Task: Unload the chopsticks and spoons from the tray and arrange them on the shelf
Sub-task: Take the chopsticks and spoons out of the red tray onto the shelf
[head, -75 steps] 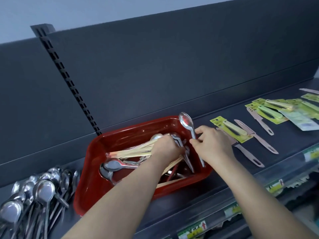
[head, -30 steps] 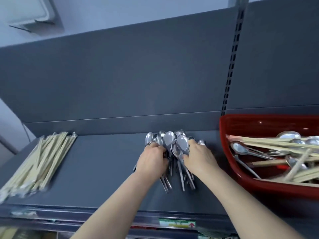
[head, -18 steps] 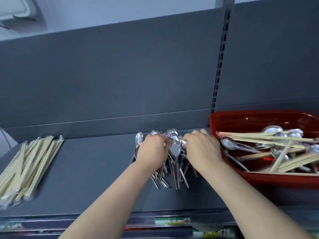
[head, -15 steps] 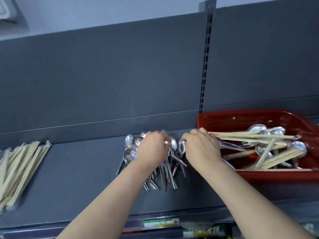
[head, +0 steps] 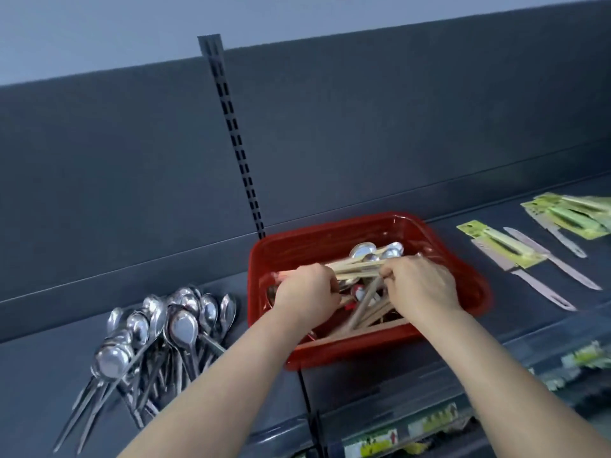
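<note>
A red tray [head: 334, 241] stands on the dark shelf [head: 39, 368] and holds wooden chopsticks [head: 357, 266] and metal spoons [head: 363, 250] in a jumble. Both my hands are inside it. My left hand [head: 305, 289] is curled over the left end of the chopstick bundle. My right hand [head: 420, 285] is curled around chopsticks further right, with some sticks poking out under its fingers. To the left of the tray, a pile of metal spoons [head: 158, 328] lies on the shelf, bowls toward the back.
Packaged knives [head: 502, 249] and loose pale knives [head: 549, 262] lie on the shelf right of the tray. More green packs [head: 572, 214] sit at the far right. A slotted upright [head: 231, 133] runs up the back panel. Price labels [head: 377, 444] line the front edge.
My hands have left the spoon pile and moved right into the red tray, where they now hold chopsticks. The view has swung right; the chopstick pile at far left is out of frame.
</note>
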`<state>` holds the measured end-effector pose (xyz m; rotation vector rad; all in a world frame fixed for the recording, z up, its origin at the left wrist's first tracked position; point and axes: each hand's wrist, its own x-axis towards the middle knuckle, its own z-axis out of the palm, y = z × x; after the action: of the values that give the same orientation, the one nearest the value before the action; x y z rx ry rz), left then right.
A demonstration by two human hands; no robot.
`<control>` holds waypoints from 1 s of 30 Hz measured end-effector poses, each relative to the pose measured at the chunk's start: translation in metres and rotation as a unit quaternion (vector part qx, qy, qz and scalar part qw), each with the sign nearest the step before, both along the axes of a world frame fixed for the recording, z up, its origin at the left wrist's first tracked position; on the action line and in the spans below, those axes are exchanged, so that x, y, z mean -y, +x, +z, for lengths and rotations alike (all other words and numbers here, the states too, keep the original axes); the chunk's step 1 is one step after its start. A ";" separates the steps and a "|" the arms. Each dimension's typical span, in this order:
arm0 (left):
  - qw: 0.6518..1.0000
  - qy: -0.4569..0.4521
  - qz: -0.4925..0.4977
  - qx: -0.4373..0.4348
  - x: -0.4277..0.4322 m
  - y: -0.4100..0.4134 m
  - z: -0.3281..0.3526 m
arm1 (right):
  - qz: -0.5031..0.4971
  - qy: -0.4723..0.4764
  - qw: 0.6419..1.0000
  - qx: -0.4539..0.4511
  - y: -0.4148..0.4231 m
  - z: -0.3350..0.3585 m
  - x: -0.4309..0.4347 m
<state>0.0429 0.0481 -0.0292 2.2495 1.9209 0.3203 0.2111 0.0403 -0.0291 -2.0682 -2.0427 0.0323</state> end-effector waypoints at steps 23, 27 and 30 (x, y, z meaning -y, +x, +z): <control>0.987 0.052 0.121 0.088 -0.013 0.001 -0.011 | 0.226 -0.216 0.949 0.031 0.013 -0.001 -0.021; 0.980 0.078 0.134 0.123 -0.012 -0.003 -0.009 | 0.162 -0.152 0.974 0.033 0.013 -0.004 -0.027; 0.964 0.136 0.163 0.161 -0.017 -0.005 -0.004 | 0.075 -0.071 0.995 0.014 0.022 -0.007 -0.036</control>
<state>0.0377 0.0647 -0.0329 1.8597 2.1587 0.9835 0.2334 0.0764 -0.0365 -1.9998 -2.2704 0.1807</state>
